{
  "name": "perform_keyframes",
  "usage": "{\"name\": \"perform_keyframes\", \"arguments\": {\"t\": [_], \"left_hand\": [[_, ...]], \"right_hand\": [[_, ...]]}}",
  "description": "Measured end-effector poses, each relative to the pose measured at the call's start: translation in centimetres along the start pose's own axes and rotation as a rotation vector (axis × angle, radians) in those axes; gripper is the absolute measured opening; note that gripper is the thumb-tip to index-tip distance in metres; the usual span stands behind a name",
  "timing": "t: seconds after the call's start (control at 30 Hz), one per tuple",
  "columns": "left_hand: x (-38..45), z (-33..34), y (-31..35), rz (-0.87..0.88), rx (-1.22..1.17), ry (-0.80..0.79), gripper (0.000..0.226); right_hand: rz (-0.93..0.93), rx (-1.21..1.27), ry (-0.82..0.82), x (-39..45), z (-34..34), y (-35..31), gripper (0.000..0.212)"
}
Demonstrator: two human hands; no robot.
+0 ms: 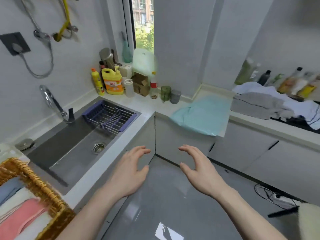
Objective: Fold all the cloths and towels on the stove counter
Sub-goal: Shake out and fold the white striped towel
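Kitchen corner seen from above. The L-shaped white counter [149, 108] ran from the lower left of the frame to the centre and then off to the right edge. A steel sink [72, 146] was set into its left run, with a purple drying rack [110, 116] across the far end and a chrome tap [52, 103] at the wall behind. At the lower left stood a wicker basket [39, 189] holding folded cloths in blue, cream and pink. Bottles crowded the back corner below the narrow window [143, 23], among them a yellow detergent jug [112, 82]. A pale blue cloth [204, 115] lay spread flat on the counter at the centre right, one edge hanging over the cabinet front. Further right, a heap of grey and white towels [270, 103] lay unfolded over the black stove top [297, 123], just in front of a row of blurred bottles [294, 82]. The left hand [131, 168] and right hand [199, 167] were held apart over the grey tiled floor [166, 196], in the lower centre, fingers loosely curved and grasping nothing, palms turned toward each other. Grey cabinet doors [242, 146] ran beneath the counter.
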State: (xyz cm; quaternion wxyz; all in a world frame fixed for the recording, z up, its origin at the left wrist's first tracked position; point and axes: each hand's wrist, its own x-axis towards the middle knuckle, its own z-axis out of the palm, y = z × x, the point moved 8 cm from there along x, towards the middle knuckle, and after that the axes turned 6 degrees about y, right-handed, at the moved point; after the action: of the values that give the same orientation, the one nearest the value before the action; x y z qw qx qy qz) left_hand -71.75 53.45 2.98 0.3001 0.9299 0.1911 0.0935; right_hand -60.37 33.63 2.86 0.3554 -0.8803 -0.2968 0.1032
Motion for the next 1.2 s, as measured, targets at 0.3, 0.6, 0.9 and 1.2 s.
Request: {"name": "perform_keyframes", "arguments": {"t": [0.3, 0.6, 0.9, 1.2], "left_hand": [[8.0, 10.6, 15.5, 0.253, 0.033, -0.186, 0.048], [17.2, 22.5, 29.0, 0.486, -0.039, -0.350, 0.050], [28.4, 30.3, 37.6, 0.574, -0.050, -0.451, 0.054], [34.4, 36.6, 44.5, 0.665, -0.033, -0.541, 0.052]], "right_hand": [[0.189, 0.020, 0.257, -2.8, -14.4, 12.8, 0.049], [0.426, -0.008, 0.454, -4.6, -24.6, 24.7, 0.050], [0.531, -0.059, 0.572, 0.8, -33.5, 32.3, 0.052], [0.601, -0.024, 0.650, 3.4, -37.6, 39.6, 0.053]]}}
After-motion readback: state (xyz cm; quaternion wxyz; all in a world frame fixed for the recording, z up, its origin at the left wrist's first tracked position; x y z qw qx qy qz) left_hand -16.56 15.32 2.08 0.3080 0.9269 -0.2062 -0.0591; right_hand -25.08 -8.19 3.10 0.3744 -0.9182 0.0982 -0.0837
